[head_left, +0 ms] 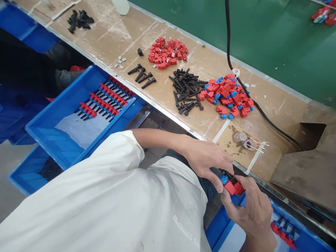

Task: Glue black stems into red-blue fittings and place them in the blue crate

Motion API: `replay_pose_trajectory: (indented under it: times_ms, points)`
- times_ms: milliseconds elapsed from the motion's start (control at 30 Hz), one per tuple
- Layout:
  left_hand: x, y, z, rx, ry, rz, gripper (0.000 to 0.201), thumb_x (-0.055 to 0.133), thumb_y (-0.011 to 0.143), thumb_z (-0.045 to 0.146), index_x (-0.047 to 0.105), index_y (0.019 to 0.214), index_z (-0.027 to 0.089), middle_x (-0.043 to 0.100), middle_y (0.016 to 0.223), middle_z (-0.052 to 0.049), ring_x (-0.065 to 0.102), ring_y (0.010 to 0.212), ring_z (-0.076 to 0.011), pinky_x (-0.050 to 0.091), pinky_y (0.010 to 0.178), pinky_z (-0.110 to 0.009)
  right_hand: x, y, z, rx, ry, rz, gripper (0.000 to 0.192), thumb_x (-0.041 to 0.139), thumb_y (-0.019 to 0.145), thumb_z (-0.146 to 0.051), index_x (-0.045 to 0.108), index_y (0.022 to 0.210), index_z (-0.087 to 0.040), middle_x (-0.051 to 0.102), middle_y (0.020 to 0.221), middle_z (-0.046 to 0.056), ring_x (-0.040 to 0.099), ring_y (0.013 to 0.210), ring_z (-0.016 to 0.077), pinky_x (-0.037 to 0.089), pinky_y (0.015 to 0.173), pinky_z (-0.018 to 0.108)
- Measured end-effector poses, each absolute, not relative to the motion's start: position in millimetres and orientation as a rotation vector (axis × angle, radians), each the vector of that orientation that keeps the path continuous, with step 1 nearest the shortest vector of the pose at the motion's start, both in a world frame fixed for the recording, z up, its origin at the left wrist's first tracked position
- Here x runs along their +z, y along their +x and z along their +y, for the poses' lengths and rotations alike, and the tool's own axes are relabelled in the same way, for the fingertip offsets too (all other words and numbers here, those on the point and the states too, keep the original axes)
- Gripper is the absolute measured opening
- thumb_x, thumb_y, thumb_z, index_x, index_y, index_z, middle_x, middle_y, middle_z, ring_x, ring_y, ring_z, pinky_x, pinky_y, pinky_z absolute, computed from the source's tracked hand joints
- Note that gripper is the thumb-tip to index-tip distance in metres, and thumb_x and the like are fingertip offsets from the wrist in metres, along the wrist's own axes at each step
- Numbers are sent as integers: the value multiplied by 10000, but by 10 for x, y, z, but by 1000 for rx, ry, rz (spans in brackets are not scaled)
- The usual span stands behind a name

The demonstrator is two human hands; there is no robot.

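A small red, blue and black plastic assembly (231, 186) is held between my hands just off the table's front edge. My left hand (207, 157) comes in from the left, its thumb and fingertips closed at the blue and black end. From below, my right hand (249, 206) grips the red end between thumb and fingers. Fingers cover part of the assembly. On the table beyond lie a heap of red blocks with blue ends (228, 92), a heap of black rod-like parts (186, 89) and a heap of small red pieces (168, 52).
Small clear cups (240, 137) with thin sticks stand near a cardboard box (301, 168). A black cable (273, 124) crosses the table. Blue bins (42, 126) hold rows of red-black assemblies. Another blue bin (223, 224) sits below my hands. A person's dark sleeve (23, 59) is at left.
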State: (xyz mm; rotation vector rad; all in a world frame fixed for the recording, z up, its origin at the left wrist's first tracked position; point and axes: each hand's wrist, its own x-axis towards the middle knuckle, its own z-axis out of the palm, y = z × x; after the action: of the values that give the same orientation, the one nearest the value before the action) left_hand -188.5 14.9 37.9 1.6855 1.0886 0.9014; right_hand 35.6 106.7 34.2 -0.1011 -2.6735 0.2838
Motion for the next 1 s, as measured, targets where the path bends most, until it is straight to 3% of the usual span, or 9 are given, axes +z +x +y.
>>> replay_pose_trajectory:
  times_ms: [100, 200, 467, 567, 667, 733, 833, 1000]
  points:
    - [369, -1857, 68, 897, 1938, 1191, 315, 687, 849, 518, 719, 921, 213, 632, 912, -110, 579, 777, -193, 360, 549, -285, 339, 340, 1044, 212, -52, -2632, 317, 725, 791, -357, 589, 1026, -193, 582, 645, -14, 495, 509, 111, 374, 503, 246]
    - [290, -1821, 32, 1008, 2064, 1143, 306, 631, 893, 507, 710, 907, 212, 604, 858, -104, 573, 789, -187, 400, 594, -285, 322, 341, 983, 154, -67, -2569, 335, 751, 736, -392, 603, 972, -206, 587, 613, -14, 489, 484, 107, 357, 486, 251]
    - [168, -1789, -13, 1058, 1882, 1038, 363, 662, 837, 585, 745, 921, 241, 620, 861, -107, 579, 802, -193, 462, 711, -292, 261, 371, 831, 88, -107, -2470, 412, 809, 657, -444, 629, 956, -225, 636, 645, 16, 566, 528, 147, 438, 520, 278]
    - [206, -1809, -35, 1096, 1685, 1030, 391, 749, 735, 626, 761, 864, 258, 629, 832, -96, 594, 794, -191, 472, 723, -280, 224, 420, 835, 154, -120, -2482, 408, 817, 654, -436, 642, 958, -228, 640, 661, 16, 557, 525, 143, 439, 520, 276]
    - [276, -1836, -62, 1181, 1428, 1062, 477, 828, 632, 629, 781, 926, 256, 669, 873, -99, 621, 858, -208, 484, 785, -277, 200, 454, 806, 641, -424, -2404, 306, 757, 731, -423, 653, 935, -220, 644, 705, 29, 557, 533, 146, 429, 501, 274]
    - [290, -1820, -68, 1269, 1227, 1031, 596, 803, 650, 654, 764, 1075, 238, 697, 997, -117, 632, 967, -230, 489, 846, -288, 212, 428, 757, 1318, -701, -2157, 297, 647, 824, -502, 643, 917, -219, 587, 652, 18, 500, 474, 136, 370, 421, 262]
    - [208, -1703, -35, 1373, 955, 828, 726, 664, 747, 737, 694, 1235, 199, 680, 1182, -145, 609, 1143, -256, 481, 919, -315, 252, 311, 660, 2188, -828, -1539, 423, 472, 881, -637, 613, 878, -239, 432, 567, -28, 290, 367, 96, 217, 320, 248]
    - [-15, -1449, 113, 1367, 655, 618, 800, 683, 654, 809, 738, 1093, 142, 697, 1160, -158, 599, 1178, -283, 440, 990, -328, 248, 108, 550, 2580, -779, -1009, 437, 378, 922, -633, 512, 792, -238, 269, 553, -81, 111, 357, 70, 129, 302, 229]
